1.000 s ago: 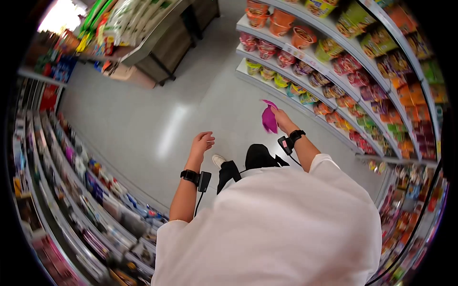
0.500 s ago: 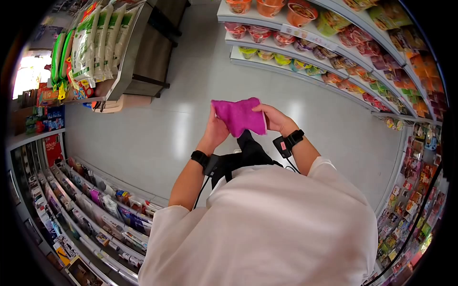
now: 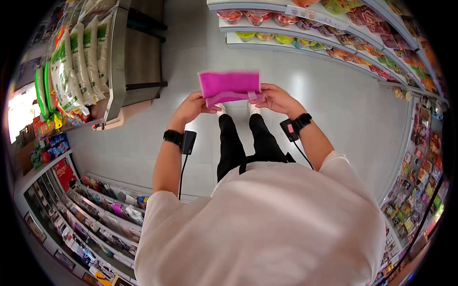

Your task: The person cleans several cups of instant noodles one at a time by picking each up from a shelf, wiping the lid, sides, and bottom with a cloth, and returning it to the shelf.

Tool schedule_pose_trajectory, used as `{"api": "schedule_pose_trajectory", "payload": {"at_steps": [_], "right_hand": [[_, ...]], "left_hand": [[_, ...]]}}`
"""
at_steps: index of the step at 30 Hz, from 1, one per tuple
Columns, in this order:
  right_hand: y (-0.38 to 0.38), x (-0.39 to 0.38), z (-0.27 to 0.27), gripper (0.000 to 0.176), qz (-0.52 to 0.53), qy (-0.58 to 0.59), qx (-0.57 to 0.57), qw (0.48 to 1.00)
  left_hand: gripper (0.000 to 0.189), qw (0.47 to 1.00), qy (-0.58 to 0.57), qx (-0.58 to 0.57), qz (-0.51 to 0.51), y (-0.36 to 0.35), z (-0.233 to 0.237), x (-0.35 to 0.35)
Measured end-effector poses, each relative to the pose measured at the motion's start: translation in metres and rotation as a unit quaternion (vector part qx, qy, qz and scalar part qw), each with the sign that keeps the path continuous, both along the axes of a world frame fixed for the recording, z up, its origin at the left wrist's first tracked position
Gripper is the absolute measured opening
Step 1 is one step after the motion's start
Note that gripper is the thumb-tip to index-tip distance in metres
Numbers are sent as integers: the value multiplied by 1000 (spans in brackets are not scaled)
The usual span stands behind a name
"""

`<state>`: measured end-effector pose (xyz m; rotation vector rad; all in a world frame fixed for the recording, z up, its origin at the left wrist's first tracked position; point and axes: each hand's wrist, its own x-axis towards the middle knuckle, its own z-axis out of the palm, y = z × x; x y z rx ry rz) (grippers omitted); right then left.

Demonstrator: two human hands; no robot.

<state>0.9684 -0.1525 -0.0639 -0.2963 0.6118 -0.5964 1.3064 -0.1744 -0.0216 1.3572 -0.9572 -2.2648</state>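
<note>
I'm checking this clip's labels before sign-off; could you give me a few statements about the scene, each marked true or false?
1. The right hand holds the magenta cloth. True.
2. The left hand is empty. False: it holds the cloth's other side.
3. The shirt is black. False: it is white.
4. Tubs stand in rows on shelves ahead. True; the shelf edge shows below them.
5. The white and green bags are on the person's right. False: they are on the left.
6. Both wrists wear a black band. True.
</note>
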Motion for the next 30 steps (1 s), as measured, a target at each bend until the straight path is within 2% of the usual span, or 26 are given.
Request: {"api": "schedule_pose_trajectory", "payload": {"at_steps": [2,3,5,6,8,12,14,16,18,19,21,22,24,26,28,29,30], "right_hand": [[6,22,-18,30,-14,73,45,996],[10,30,-36,30,-22,77,48,996],[11,40,-60,29,-31,71,46,996],[9,46,-57,29,-43,75,47,995],[4,60,-47,28,-66,65,93,991],[2,83,-48,32,-92,64,76,991],[1,98,-48,37,-102,97,77,987],[0,111,-51,42,-132,157,23,979],[-2,121,-55,44,-151,160,17,975],[-2,124,-59,47,-165,167,12,972],[-2,128,-61,46,-185,157,21,970],[-1,128,-60,46,-196,147,31,969],[3,125,-60,47,-209,156,43,965],[5,122,-63,49,-215,164,59,961],[9,120,-75,55,-122,327,-93,932],[15,123,-82,64,-115,467,-206,852],[18,123,-77,64,-115,464,-199,855]], "left_hand": [[38,998,-29,3,-52,-10,-15,1],[38,998,-25,5,-60,-12,-26,4],[41,988,-58,-71,-127,-25,-39,5],[41,987,-52,-71,-138,-31,-34,3],[41,958,-49,-233,-161,-39,-15,-2],[43,923,-117,-290,-225,-53,1,10],[43,846,-174,-455,-216,-59,13,10],[41,854,-170,-451,-196,-65,24,12],[40,860,-228,-375,-260,-72,33,14],[40,858,-226,-377,-266,-74,26,16],[38,920,-92,-359,-131,-80,8,18],[38,918,-88,-361,-140,-84,3,20],[35,976,-85,-181,-91,-90,-11,21],[32,983,-67,-154,-76,-89,-31,15],[31,990,-53,-121,-56,-87,-43,5],[29,983,-86,-131,-95,-84,-50,-1],[28,974,-119,-140,-135,-81,-56,-5]]}}
